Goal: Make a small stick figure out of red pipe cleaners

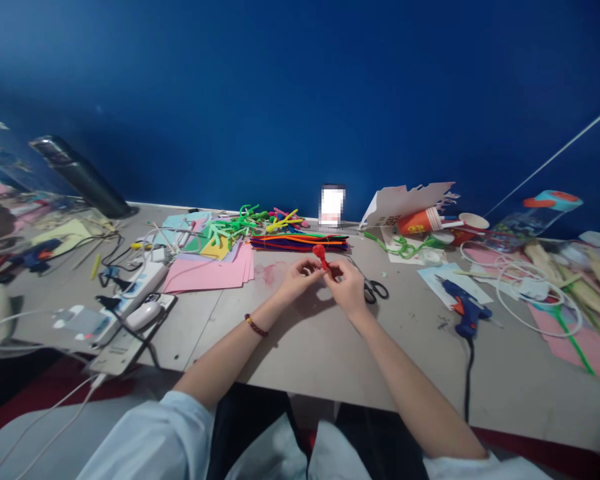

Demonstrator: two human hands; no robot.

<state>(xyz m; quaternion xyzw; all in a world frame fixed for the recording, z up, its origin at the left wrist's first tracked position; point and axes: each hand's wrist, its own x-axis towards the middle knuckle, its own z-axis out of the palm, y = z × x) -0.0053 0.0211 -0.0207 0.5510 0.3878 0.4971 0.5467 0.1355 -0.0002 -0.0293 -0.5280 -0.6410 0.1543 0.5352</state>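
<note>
A small red coiled piece (pixel 320 252), apparently bent from a fuzzy pipe cleaner, stands up between my fingertips above the table. My right hand (pixel 349 287) pinches its lower stem between thumb and fingers. From the other side my left hand (pixel 300 277) is closed with its thumb and fingertips at the same stem. Just beyond both hands lies a bundle of coloured pipe cleaners (pixel 300 243). Black-handled scissors (pixel 377 291) rest beside my right hand, their blades partly hidden behind it.
Pink paper sheets (pixel 210 275) and bent green pipe cleaners (pixel 240 223) lie left of the bundle. A power strip (pixel 143 290), phone and mouse (pixel 144 315) sit further left. On the right are a blue glue gun (pixel 465 307), paper cups (pixel 420 221) and looped white cable (pixel 540 327). A lit screen (pixel 333 205) leans on the wall.
</note>
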